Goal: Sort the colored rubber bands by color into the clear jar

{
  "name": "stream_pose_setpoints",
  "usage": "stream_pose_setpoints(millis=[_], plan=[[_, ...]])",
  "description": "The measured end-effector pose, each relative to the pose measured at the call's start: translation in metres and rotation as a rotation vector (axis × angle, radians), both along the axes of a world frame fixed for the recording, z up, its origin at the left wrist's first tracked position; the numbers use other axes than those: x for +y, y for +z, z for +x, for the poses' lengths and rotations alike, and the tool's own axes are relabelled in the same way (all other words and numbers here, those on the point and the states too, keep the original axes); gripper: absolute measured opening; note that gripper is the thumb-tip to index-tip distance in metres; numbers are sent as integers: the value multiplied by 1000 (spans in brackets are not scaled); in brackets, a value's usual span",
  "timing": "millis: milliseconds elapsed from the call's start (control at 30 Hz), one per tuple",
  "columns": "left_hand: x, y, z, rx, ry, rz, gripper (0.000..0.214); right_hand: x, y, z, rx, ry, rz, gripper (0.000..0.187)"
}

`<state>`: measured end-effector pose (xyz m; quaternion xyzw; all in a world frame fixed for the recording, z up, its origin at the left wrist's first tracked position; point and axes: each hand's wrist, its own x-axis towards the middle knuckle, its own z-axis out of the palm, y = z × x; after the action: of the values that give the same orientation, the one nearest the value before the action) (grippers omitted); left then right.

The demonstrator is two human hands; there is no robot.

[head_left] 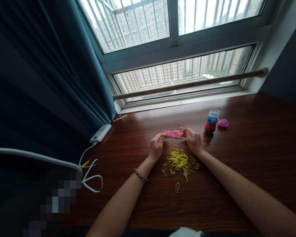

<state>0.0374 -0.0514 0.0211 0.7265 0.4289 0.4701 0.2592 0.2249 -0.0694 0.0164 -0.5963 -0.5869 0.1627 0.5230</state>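
Yellow loops [179,159]: mostly separated, toward near edge of table [256,171]
Pink loops [172,134]: heaped beyond, yellow strays remaining
Left hand [157,146], right hand [193,141]: apart, flanking pink; grip unclear

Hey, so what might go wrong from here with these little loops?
The pink loops lie close to the yellow loops, so the colors might get mixed. The jar seems open, its lid beside it; a knock from the right hand could tip it over.
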Motion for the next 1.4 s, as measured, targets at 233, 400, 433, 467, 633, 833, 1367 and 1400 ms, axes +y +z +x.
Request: stream_pose_setpoints(millis=[233, 400, 433, 467, 633, 833, 1367, 1400], plan=[[4, -8, -4, 126, 246, -27, 36, 1, -1, 1, -59, -59, -67, 43], [13, -11, -14, 150, 354, 21, 19, 4, -4, 3, -147, -119, -5, 38], [16, -11, -18, 168, 364, 48, 16, 5, -5, 4, -158, -133, 6, 36], [19, -11, -23, 194, 364, 76, 13, 7, -6, 5, -164, -143, 17, 33], [30, -12, -38, 304, 277, 87, 9, 14, -14, 16, -216, -141, 112, 29], [26, -12, -31, 486, 165, 92, 17, 24, -27, 23, -351, -59, 54, 39], [22, -10, -28, 497, 157, 153, 14, 26, -29, 16, -484, -15, -106, 32], [21, -9, -28, 490, 157, 164, 13, 26, -28, 16, -472, -11, -96, 32]])
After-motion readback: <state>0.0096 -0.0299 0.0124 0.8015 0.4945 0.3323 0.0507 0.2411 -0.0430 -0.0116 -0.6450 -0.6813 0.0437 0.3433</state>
